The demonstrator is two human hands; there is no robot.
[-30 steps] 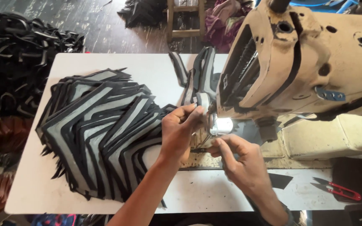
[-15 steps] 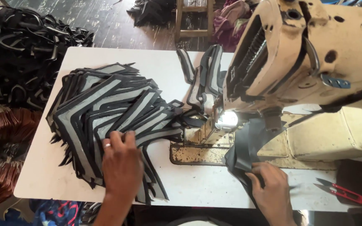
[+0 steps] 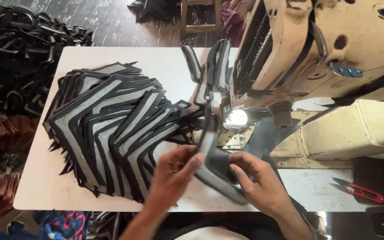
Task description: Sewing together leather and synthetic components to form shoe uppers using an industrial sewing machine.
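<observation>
Two hands, left (image 3: 172, 175) and right (image 3: 261, 184), shared one grey-and-black angled piece (image 3: 212, 166) at one beige sewing machine (image 3: 325, 49). One fanned stack (image 3: 107, 124) of such pieces, too overlapped to count, lay on one white table (image 3: 41, 178), alongside one red thread snips (image 3: 361, 191).

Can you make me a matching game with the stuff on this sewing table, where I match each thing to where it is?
Things:
1. bent grey and black piece
2. red-handled snips
3. big fanned stack of pieces
4. small bright lamp

Places:
A. spread over the left part of the white table
B. under the head of the sewing machine
C. held between the left hand and the right hand
D. lying near the table's right edge

Pairs: 1-C, 2-D, 3-A, 4-B
</observation>
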